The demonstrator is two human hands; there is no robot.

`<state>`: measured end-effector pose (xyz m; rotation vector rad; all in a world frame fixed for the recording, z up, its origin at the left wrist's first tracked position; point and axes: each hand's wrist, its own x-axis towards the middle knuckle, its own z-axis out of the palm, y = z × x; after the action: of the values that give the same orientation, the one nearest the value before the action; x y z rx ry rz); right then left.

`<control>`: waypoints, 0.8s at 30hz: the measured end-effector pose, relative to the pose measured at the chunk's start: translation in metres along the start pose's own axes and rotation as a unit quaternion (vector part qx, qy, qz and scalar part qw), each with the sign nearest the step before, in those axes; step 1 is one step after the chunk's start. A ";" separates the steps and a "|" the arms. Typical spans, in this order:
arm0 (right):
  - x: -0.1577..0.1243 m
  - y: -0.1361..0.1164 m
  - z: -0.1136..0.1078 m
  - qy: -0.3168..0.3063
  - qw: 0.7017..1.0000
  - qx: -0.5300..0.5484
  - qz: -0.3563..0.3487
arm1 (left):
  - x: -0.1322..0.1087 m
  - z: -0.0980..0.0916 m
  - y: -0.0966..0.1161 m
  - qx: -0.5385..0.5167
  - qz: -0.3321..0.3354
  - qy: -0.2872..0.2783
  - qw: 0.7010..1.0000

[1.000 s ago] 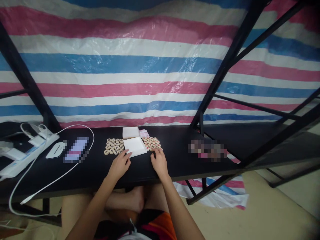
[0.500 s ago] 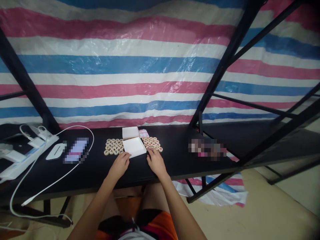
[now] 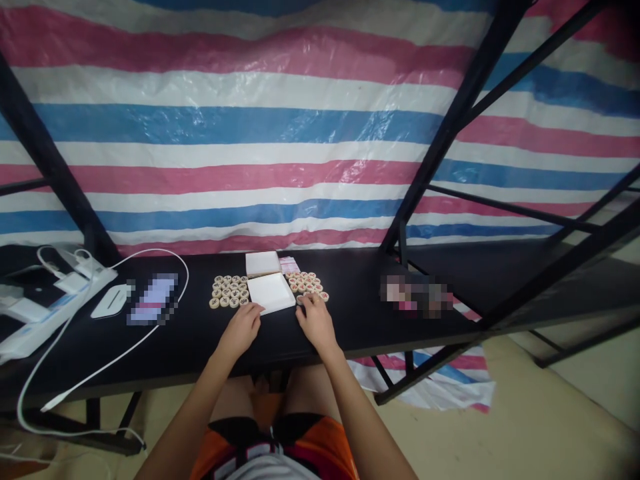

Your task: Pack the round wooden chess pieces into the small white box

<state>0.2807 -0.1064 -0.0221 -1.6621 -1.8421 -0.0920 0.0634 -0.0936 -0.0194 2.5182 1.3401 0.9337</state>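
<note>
A white square box tray lies on the black table, with a second white box behind it. Left of the tray sits a group of round wooden game pieces; another group with red marks sits to its right. My left hand rests on the table, its loosely spread fingertips touching the tray's near left corner. My right hand has its fingers bent down, pinching a piece at the near edge of the right group.
A blurred phone, a white oval device and a power strip with plugs and white cables lie to the left. A blurred object lies to the right. Black frame bars cross a striped tarp behind.
My right hand slid left toward the tray, then reached forward to the near edge of the red-marked pieces. My left hand stayed at the tray's corner.
</note>
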 end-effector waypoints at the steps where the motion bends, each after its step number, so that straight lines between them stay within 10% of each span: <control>1: 0.000 0.000 -0.001 0.003 1.000 -0.003 0.006 | 0.000 -0.001 0.000 -0.001 0.000 -0.003 1.000; 24: -0.001 0.004 0.000 0.037 0.993 0.116 0.002 | -0.001 -0.003 0.005 -0.014 -0.010 -0.014 1.000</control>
<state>0.2845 -0.1068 -0.0245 -1.4815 -1.7232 0.0582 0.0645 -0.0977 -0.0156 2.4820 1.3329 0.9047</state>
